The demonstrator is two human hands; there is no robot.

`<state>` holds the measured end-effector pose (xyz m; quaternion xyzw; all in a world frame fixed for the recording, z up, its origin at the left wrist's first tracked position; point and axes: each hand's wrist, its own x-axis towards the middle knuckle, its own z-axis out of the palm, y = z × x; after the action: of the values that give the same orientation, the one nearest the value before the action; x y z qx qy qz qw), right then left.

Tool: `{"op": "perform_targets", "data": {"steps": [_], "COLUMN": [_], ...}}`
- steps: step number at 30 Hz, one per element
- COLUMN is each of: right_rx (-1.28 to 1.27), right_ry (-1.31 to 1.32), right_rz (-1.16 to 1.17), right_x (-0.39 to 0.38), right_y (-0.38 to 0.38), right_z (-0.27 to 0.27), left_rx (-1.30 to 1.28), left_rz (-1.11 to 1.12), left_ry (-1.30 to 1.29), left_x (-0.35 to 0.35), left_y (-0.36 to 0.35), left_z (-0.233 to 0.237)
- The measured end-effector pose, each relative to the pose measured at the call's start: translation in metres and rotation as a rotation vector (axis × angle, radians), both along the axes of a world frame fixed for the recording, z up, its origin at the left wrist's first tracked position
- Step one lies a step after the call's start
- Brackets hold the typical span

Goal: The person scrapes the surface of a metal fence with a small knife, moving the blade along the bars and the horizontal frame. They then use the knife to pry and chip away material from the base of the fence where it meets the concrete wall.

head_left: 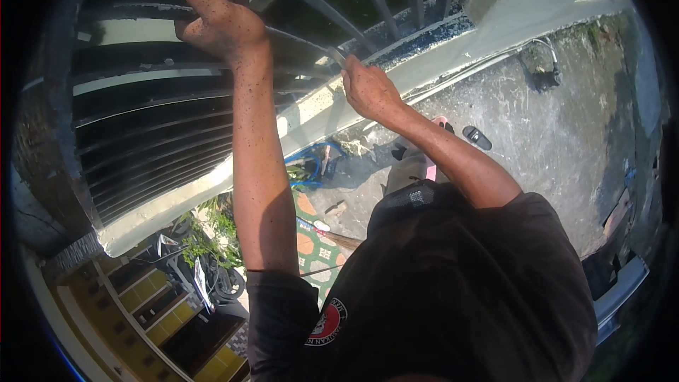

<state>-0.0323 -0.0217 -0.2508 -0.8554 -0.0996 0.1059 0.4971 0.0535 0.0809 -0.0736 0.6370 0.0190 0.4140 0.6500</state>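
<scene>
My left hand (225, 27), dotted with dark specks, is closed around one of the bars of a metal grille (155, 99), its thumb pointing up. Lower and to the right, my right hand (371, 92) is closed on a thin, flat grey tool (337, 56), whose tip lies against a grille bar. Most of the tool is hidden in the fist, and I cannot tell its exact kind. Pale patches mark several bars where the dark coating is worn. Below the grille runs a cream ledge (311, 107) with flaking paint along it.
Far below are a concrete floor (559, 141), a dark sandal (477, 137), a blue hose (311, 163) and green plants (216, 230). A motorcycle (205, 276) stands at lower left. White pipes (453, 79) run along the wall. A broom (339, 239) lies over patterned tiles.
</scene>
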Motion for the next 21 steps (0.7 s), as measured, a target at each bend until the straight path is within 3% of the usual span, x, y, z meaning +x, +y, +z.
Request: {"op": "perform_targets", "data": {"steps": [12,14,15,17,21], "right_rx": [-0.040,0.119,0.123,0.064,0.119], "right_ry": [0.048,0.504,0.499,0.142,-0.013], "right_rz": [0.025,0.144,0.144,0.144,0.197], "right_x": [0.026,0.030,0.029,0.024,0.014], "right_y": [0.001,-0.018,-0.018,-0.015,-0.027], "right_z": [-0.094,-0.068,-0.065,-0.062,0.004], "left_rx": [0.096,0.089,0.068,0.067,0.107], "left_rz": [0.145,0.122,0.149,0.148,0.141], "left_ry": [0.059,0.078,0.049,0.054,0.062], "left_x": [-0.003,-0.003,-0.001,-0.002,-0.004], "left_y": [-0.008,-0.009,-0.014,-0.017,-0.013], "left_z": [0.005,0.007,0.008,0.010,0.007]}}
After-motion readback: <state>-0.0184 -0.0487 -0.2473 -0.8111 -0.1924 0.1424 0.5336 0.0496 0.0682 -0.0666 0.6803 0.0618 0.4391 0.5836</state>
